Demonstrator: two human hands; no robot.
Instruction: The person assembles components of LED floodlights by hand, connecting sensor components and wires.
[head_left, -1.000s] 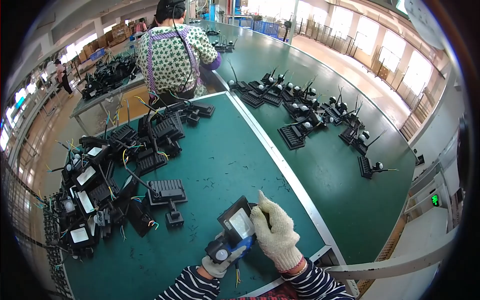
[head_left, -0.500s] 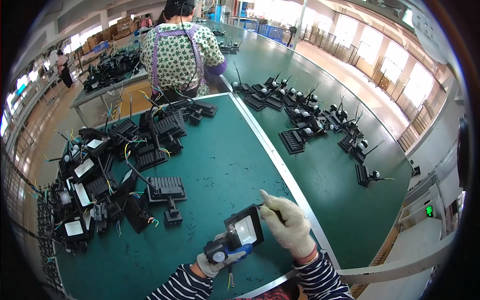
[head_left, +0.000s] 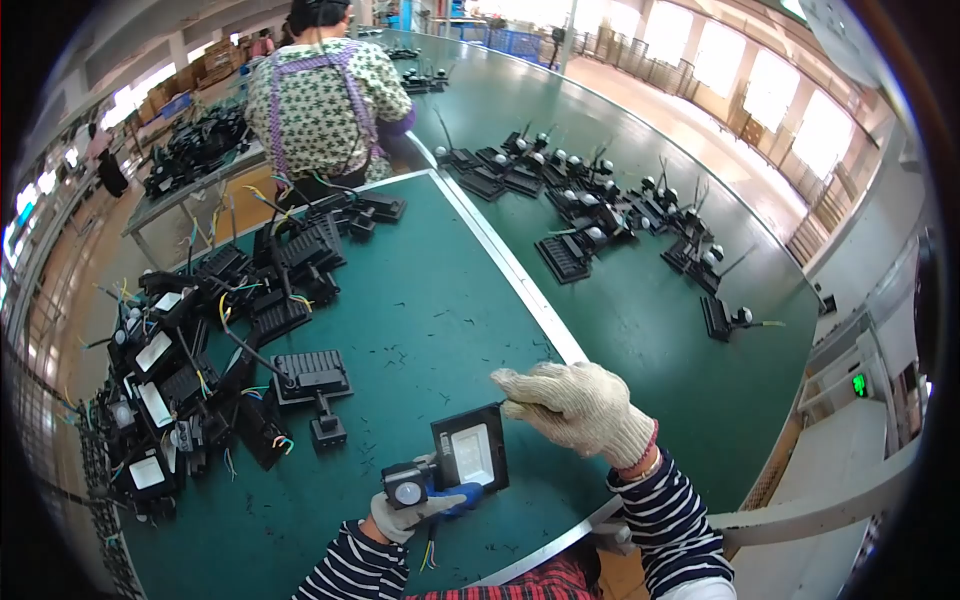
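Note:
My left hand (head_left: 415, 512), in a white glove with blue on it, grips a black floodlight (head_left: 470, 450) with a motion sensor (head_left: 407, 490) on its bracket. The lamp's pale window faces up at me, and its coloured wire ends hang below the hand. At the upper right corner of the lamp is my right hand (head_left: 575, 412), in a cream knitted glove. Its fingers are pressed together close to the frame edge. Whatever may be between those fingertips is hidden.
Many similar floodlights (head_left: 310, 377) are piled along the green table's left side. More sensor floodlights (head_left: 565, 258) lie on the green belt beyond a metal rail (head_left: 500, 262). Small black scraps (head_left: 385, 355) dot the tabletop. A person (head_left: 315, 105) in a patterned top works ahead.
The view has shifted slightly to the right. My right hand has turned flatter over the lamp's corner, its fingers now pointing left. The left hand keeps its grip on the floodlight.

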